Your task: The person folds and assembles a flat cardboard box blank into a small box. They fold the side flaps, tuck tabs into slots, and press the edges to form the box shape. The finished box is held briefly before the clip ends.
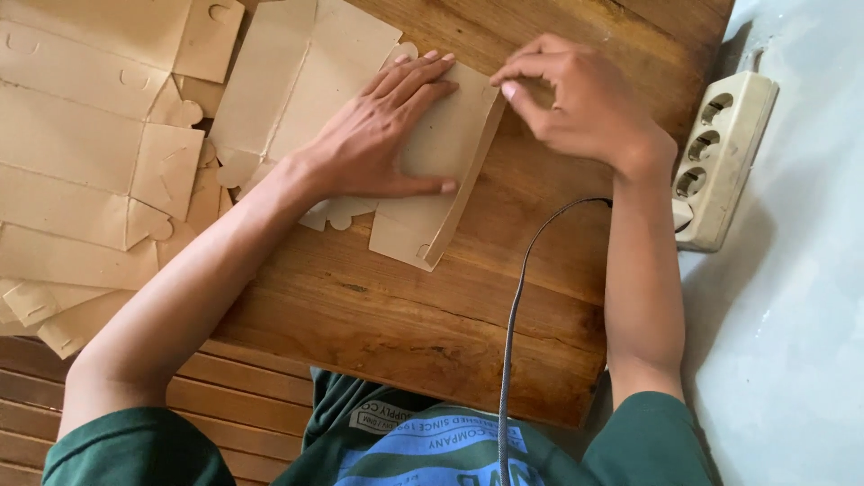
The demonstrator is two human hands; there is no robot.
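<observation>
A wooden table (432, 315) is carrying a stack of flat cardboard blanks (90, 153) at its left edge and one blank (297, 81) lying near the far edge. The left hand (382, 135) is pressing flat and open on that blank, while the right hand (576, 103) is pinching its upturned flap (468, 175). A power strip (720, 157) is sitting beyond the right edge.

Left of the power strip (720, 157), stack of flat cardboard blanks (81, 153) cut off by the frame edge; cable's (513, 333) plug end hidden behind the right forearm.
</observation>
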